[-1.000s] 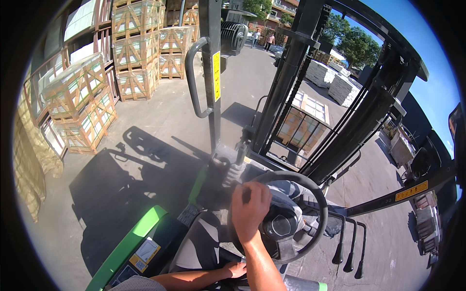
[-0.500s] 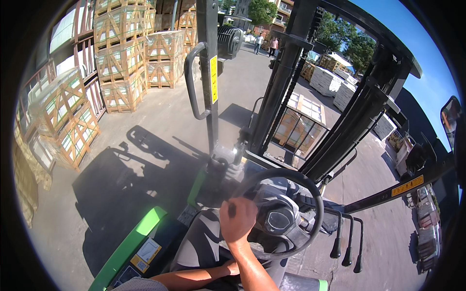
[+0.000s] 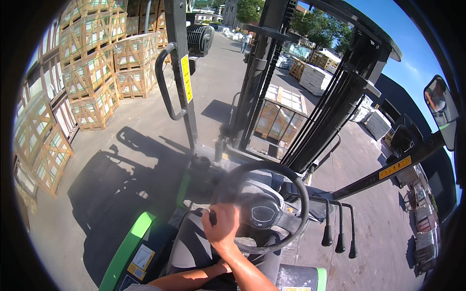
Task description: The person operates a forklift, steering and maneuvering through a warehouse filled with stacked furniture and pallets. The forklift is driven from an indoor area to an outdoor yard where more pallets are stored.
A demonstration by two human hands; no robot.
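Note:
My right hand (image 3: 222,227) is closed round a dark knob (image 3: 212,218) on the left side of the black steering wheel (image 3: 303,208). Its forearm comes up from the lower edge and crosses over my left arm. My left hand (image 3: 223,266) lies low near my lap, mostly covered by the right forearm, so its fingers are hidden. Behind the wheel is the grey hub (image 3: 262,213) of the forklift. To the right of the wheel stand several black-knobbed levers (image 3: 341,242), touched by neither hand.
Past the black mast (image 3: 255,72) stands a wooden crate (image 3: 276,120); whether it rests on the forks, I cannot tell. Stacked crates (image 3: 90,68) line the left side. White wrapped stacks (image 3: 315,80) stand at the far right. A person (image 3: 245,42) is in the distance.
My right hand has moved slightly down with the knob, turning the wheel a little counterclockwise. The view has shifted, so crates and machine sit farther left. Only one distant person shows now, not two.

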